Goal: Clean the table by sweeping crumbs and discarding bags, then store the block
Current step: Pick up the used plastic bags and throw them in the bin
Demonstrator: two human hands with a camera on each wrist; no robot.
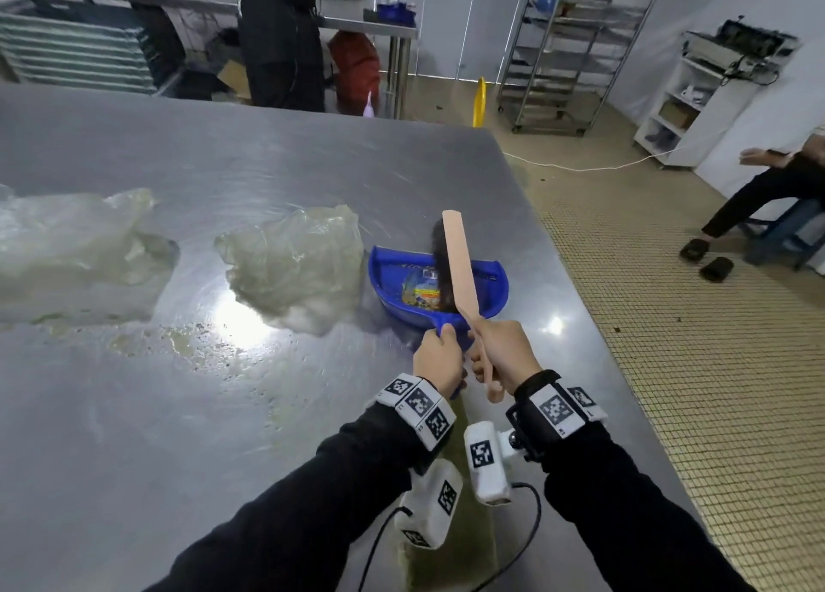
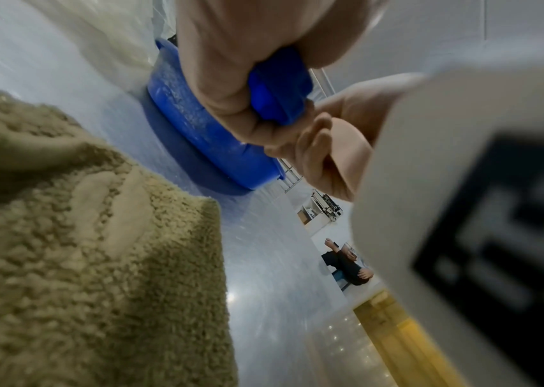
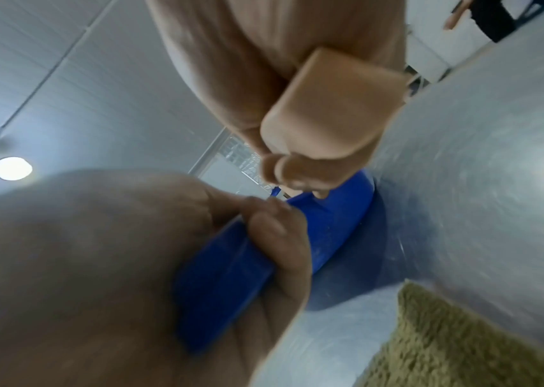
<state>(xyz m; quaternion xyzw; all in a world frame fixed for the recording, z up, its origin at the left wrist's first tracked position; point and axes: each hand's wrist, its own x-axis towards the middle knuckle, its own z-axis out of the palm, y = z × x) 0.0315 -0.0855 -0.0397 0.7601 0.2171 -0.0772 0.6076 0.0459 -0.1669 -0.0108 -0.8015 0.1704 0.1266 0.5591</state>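
Note:
A blue dustpan [image 1: 380, 274] sits on the steel table [image 1: 223, 167] near its right edge, with a colourful wrapper [image 1: 422, 292] lying in it. My left hand [image 1: 439, 359] grips the dustpan's handle [image 2: 277, 89]. My right hand [image 1: 504, 350] grips a brush [image 1: 460, 261] by its pale handle, and the dark bristles [image 1: 439, 252] reach down into the pan. Two crumpled clear plastic bags [image 1: 294, 261] [image 1: 71, 239] lie left of the pan. Crumbs and a smear [image 1: 187, 341] are scattered in front of them. An olive, grainy block [image 2: 81, 248] rests on the table beneath my wrists.
The table's right edge [image 1: 580, 279] runs close beside the dustpan, with tiled floor [image 1: 692, 368] beyond. A person [image 1: 759, 194] sits at the far right. Another person [image 1: 281, 38] stands behind the table near a metal rack [image 1: 571, 47].

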